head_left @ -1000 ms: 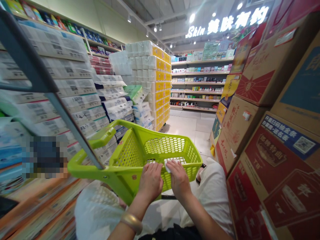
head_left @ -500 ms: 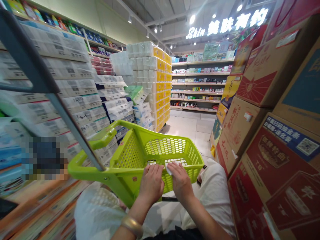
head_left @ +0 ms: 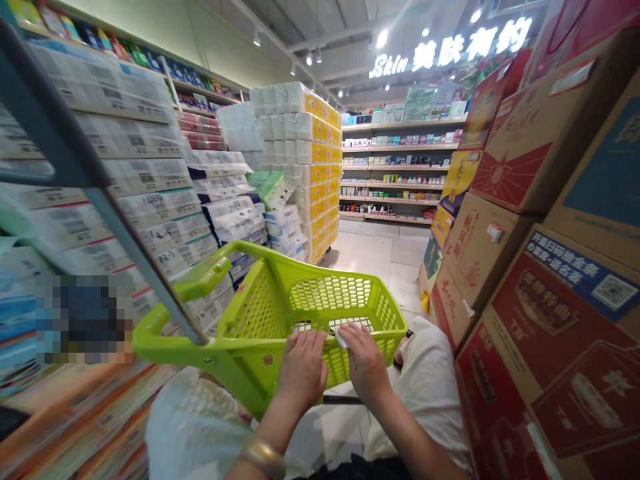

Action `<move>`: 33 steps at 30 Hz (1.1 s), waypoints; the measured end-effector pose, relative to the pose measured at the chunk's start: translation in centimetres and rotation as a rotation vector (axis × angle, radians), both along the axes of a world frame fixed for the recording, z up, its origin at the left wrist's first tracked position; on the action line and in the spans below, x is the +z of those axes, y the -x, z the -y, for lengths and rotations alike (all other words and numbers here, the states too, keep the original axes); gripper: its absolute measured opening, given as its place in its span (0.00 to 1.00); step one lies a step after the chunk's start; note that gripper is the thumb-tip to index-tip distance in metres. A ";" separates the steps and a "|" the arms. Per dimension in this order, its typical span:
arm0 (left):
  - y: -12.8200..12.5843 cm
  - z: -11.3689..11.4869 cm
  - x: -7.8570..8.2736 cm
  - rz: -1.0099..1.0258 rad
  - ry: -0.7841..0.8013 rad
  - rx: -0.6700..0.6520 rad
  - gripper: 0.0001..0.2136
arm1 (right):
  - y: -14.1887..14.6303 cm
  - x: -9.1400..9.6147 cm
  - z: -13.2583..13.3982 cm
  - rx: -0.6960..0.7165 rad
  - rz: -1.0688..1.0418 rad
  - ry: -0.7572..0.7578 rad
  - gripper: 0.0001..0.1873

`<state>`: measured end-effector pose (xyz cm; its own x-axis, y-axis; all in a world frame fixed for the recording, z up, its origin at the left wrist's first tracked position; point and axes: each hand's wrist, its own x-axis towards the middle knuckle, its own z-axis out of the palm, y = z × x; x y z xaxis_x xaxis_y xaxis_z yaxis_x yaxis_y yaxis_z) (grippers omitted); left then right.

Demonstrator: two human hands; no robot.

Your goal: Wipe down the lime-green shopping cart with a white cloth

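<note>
A lime-green plastic shopping basket cart with perforated walls stands between my knees, its grey metal handle pole leaning up to the left. My left hand is closed over the near rim, fingers curled to the inside and thumb lower on the outer wall. Just right of it, my right hand rests over the same rim. Under its fingertips sits a small white cloth or tissue, pressed against the rim; most of it is hidden by the fingers.
Cardboard cartons are stacked close on my right. Tissue packs pile up on the left, with a tall stack of paper rolls farther on. Tiled floor leads to product shelves at the back.
My right hand has slid slightly right along the rim with the white cloth or tissue. The left hand stays gripping nearly the same spot. The view has shifted a little.
</note>
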<state>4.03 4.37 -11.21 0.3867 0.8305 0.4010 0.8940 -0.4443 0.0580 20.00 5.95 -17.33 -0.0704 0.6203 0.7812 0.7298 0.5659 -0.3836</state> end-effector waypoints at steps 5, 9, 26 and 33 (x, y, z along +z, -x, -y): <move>-0.1 0.0 -0.1 0.006 -0.003 0.004 0.20 | -1.7 -0.5 -0.2 -0.126 -0.052 0.010 0.23; -0.1 0.0 0.0 0.002 0.012 0.007 0.19 | 0.7 0.1 0.0 -0.029 -0.011 0.032 0.24; 0.5 -0.1 -0.5 0.011 -0.029 0.010 0.18 | 1.1 0.1 0.5 0.013 0.032 0.034 0.24; 0.7 0.0 -0.8 0.025 -0.033 0.009 0.19 | -1.9 -0.9 0.6 -0.110 -0.022 0.015 0.23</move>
<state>3.36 4.41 -11.99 0.3686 0.8199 0.4381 0.8965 -0.4381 0.0658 21.92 5.38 -18.25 0.0155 0.6348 0.7725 0.7786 0.4771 -0.4077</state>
